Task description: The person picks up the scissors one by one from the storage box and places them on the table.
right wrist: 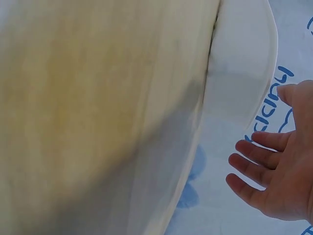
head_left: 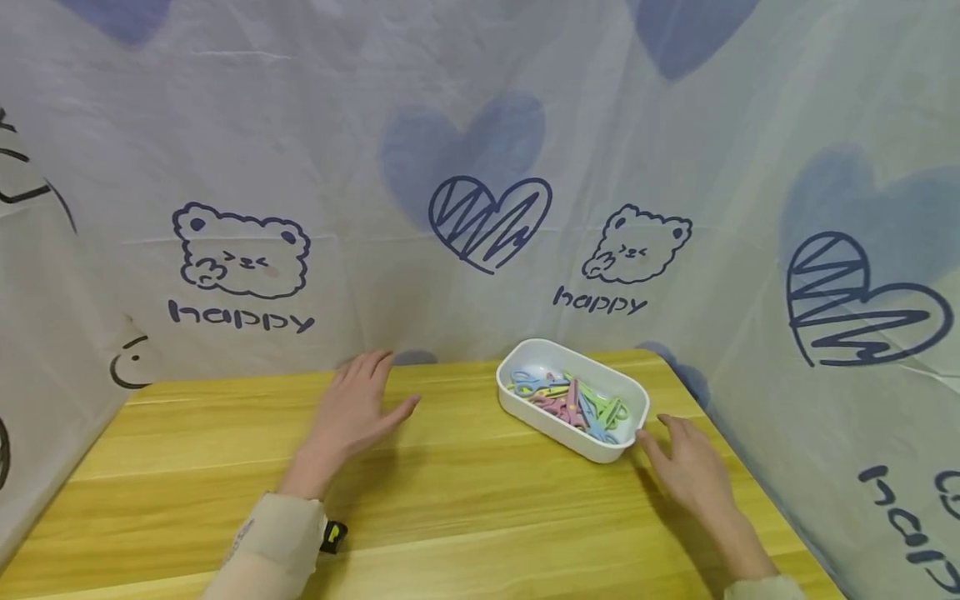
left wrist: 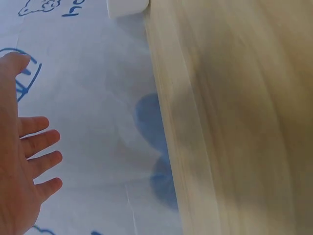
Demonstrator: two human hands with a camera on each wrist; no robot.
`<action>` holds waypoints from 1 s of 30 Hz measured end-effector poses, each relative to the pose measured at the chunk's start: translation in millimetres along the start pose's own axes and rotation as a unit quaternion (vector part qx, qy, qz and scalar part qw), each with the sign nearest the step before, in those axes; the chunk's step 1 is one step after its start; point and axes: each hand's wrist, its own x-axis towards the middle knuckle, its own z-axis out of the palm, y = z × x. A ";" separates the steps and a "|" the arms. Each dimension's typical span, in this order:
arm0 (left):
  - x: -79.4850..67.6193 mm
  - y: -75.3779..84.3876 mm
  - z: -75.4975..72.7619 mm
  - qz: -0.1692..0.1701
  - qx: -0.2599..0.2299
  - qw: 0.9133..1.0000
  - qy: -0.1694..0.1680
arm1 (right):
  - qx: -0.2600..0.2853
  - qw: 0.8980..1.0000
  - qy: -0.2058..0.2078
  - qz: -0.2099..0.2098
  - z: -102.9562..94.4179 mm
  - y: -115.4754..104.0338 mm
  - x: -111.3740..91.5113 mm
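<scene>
A white plastic tub with rounded corners stands at the back right of the wooden table. Inside it lie several small scissors in pink, blue, green and yellow. My right hand is beside the tub's right end, fingers extended and thumb close to the rim; whether it touches, I cannot tell. In the right wrist view that hand has its fingers spread, with the tub's side near them. Well left of the tub, my left hand hovers over the table with fingers straight and thumb out, holding nothing.
The yellow wooden table ends at the back against a pale printed cloth with hearts and bears. More cloth hangs along the right and left sides. A black wrist strap piece shows at the left sleeve.
</scene>
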 end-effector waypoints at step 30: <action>93.8 58.2 72.2 0.027 0.028 0.991 -0.126 | -0.053 0.999 0.010 -0.008 12.4 -7.8 13.4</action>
